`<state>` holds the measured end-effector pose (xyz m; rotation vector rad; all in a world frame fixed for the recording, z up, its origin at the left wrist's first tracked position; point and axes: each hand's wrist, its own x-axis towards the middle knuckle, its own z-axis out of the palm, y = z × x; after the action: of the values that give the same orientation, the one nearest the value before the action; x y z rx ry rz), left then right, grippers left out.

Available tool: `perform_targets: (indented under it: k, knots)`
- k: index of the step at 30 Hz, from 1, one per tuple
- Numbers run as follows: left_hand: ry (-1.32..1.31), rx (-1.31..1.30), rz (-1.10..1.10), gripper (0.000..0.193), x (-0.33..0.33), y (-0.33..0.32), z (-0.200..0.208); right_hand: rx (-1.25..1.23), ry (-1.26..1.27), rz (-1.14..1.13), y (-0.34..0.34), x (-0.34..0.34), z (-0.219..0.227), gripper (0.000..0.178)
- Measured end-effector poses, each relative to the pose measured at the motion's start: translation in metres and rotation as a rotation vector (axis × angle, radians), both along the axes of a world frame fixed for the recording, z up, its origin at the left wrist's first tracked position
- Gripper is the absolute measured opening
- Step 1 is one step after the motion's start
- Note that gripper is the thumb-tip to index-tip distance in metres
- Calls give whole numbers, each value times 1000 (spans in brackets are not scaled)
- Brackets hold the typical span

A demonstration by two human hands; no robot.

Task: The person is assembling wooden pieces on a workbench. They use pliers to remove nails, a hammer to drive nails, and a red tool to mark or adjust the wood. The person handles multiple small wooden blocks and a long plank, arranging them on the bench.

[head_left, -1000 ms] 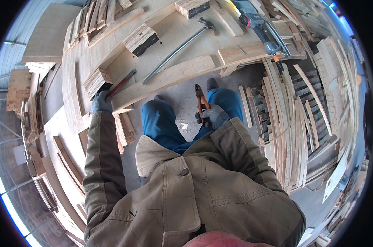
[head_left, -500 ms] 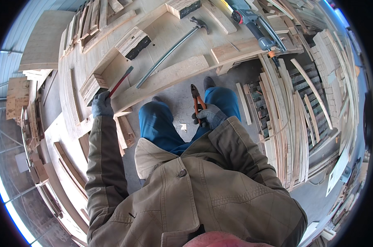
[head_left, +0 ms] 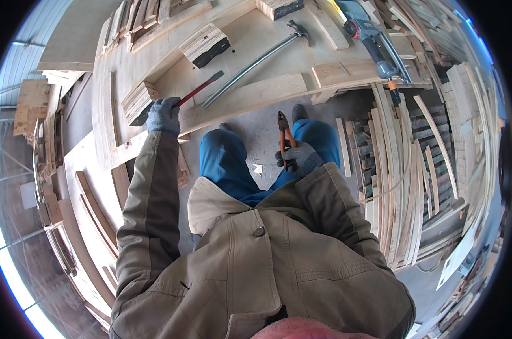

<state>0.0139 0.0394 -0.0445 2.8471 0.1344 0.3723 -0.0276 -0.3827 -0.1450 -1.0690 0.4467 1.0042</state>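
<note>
My gloved left hand [head_left: 163,115] is at the bench's near left edge. Its fingers are closed round the near end of a thin red bar [head_left: 200,89] with a dark tip, which slants away to the right. A layered wood block [head_left: 140,104] with a dark end face is right beside this hand. My gloved right hand [head_left: 302,159] is in front of my right thigh, closed on pliers [head_left: 283,131] with orange handles, jaws pointing away from me. Beyond the red bar, a claw hammer [head_left: 250,66] with a metal shaft lies on the wooden bench [head_left: 242,42].
Another layered block [head_left: 205,45] stands farther back on the bench. A nail gun [head_left: 374,48] with a hose fitting is at the far right. Long wood strips [head_left: 391,181] are piled at the right, and more boards [head_left: 94,217] lie at the left. A small pale scrap [head_left: 258,169] is on the floor.
The view has shifted, so the bench and tools appear farther right and slightly higher. The red bar is tilted lower toward the bench. Both hands keep their grips.
</note>
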Motion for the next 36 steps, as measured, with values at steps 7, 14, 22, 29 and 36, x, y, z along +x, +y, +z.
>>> perform_targets:
  k: [7, 14, 22, 29, 36]
  knots:
    - [61, 7, 5, 21, 16, -25, 5, 3, -19, 35, -2, 2, 2, 43]
    - [129, -14, -30, 24, 28, -37, 2, 19, -47, 48, -2, 2, 2, 41]
    - [189, -38, -34, 26, 31, -41, 6, -6, -66, 52, -4, 1, -2, 39]
    - [371, 73, -62, 26, 34, -28, 31, 27, -69, 53, -6, 1, -6, 37]
    - [459, -215, -43, 51, 23, -2, 51, -18, -99, 27, -4, -2, -3, 34]
